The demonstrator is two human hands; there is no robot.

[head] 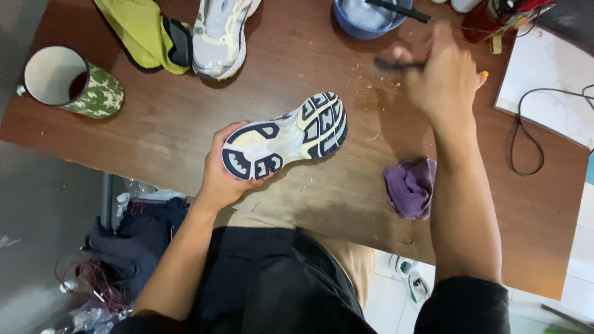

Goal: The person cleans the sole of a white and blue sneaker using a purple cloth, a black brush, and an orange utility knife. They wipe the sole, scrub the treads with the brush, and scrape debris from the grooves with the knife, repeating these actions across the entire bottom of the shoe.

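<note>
My left hand (221,173) grips the heel of a sneaker (286,136) held sole-up over the brown wooden table (161,124); the sole is white with dark blue tread. My right hand (442,77) is blurred further back on the right and holds a dark brush (390,64) by its handle, just in front of a blue bowl (365,21). The brush sits apart from the sole, up and to the right of the toe. Dirt crumbs (374,93) lie on the table between the toe and the brush.
A second sneaker (219,34) and a yellow-green cloth (142,31) lie at the back. A camouflage mug (71,80) stands at the left. A purple rag (410,187) lies near the front edge. White paper and a black cable (538,111) are at the right.
</note>
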